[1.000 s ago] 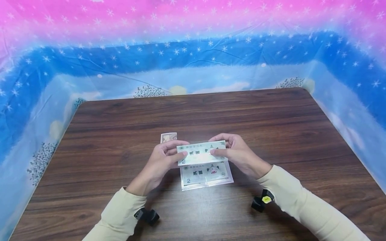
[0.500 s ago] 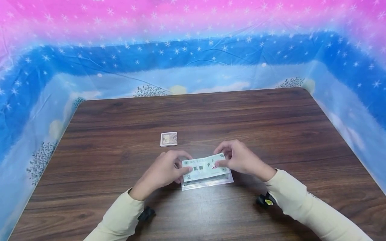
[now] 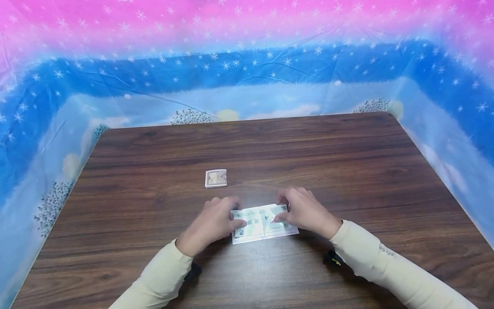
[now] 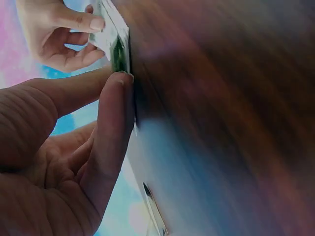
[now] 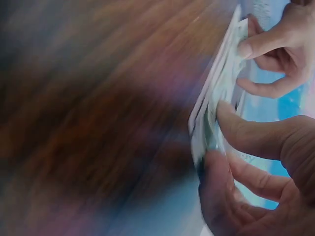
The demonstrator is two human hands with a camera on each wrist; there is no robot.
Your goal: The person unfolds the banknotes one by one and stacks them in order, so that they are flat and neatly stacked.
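Observation:
A pale green paper banknote [image 3: 256, 225], printed with a 2 and looking like play money, lies over a low stack of similar notes [image 3: 266, 237] near the middle of the table. My left hand [image 3: 214, 219] pinches its left end, thumb on top and fingers at the far edge. At the right end, my right hand [image 3: 308, 213] pinches it the same way. From the right wrist, the notes [image 5: 216, 93] show edge-on as several layers, slightly bowed between thumb and fingers. Glare washes out part of the print in the head view.
A small folded brownish note [image 3: 216, 178] lies on the dark wood table [image 3: 347, 163], beyond the left hand. Black wrist devices hang under both cuffs. A pink and blue snowflake cloth [image 3: 247, 64] hangs around the table's back and sides.
Both hands have come down and toward the person with the banknote, from above and beyond the stack onto it. The folded note, partly covered before, now shows fully.

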